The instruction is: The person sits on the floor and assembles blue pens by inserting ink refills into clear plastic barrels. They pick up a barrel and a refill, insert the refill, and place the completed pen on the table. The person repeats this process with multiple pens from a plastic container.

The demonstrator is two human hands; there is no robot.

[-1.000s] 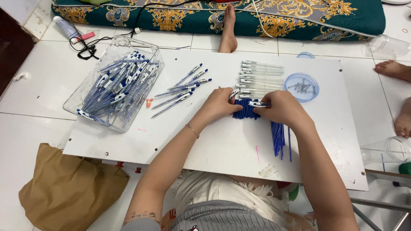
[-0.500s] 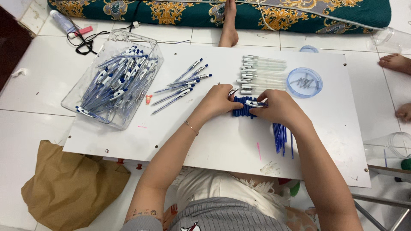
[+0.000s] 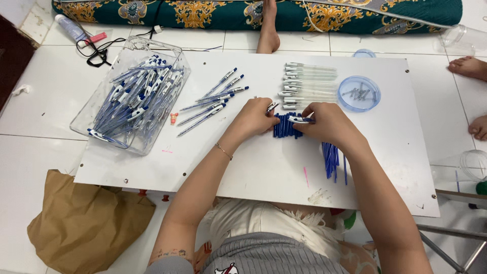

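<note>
Lying at the far left on the white tiled floor, a brown paper bag [image 3: 83, 223] sits near the person, beside the near left corner of the white board [image 3: 264, 167]. Farther away, a clear plastic box [image 3: 133, 101] stands on the left end of the board, and it is full of blue and white pens. Just right of the box, a small loose group of finished pens [image 3: 215, 99] lies slanted on the board.

The left hand [image 3: 253, 117] comes next, near the middle of the board. Its fingers are closed together on a small pen part [image 3: 272, 107] with a metal tip. Between the two hands, a row of blue pen pieces [image 3: 285, 127] lies flat on the board, and both hands rest on it or just above it. The right hand [image 3: 329, 122] pinches a white and blue pen clip piece [image 3: 300, 120] between thumb and fingers, so it is closed on this piece.

On the far side of the hands, a row of clear pen barrels [image 3: 309, 83] lies side by side. Right of them is a round blue lid [image 3: 359, 94] with small metal parts inside; I cannot tell what they are. Near the right forearm, thin blue refills [image 3: 332, 160] lie on the board.
</note>
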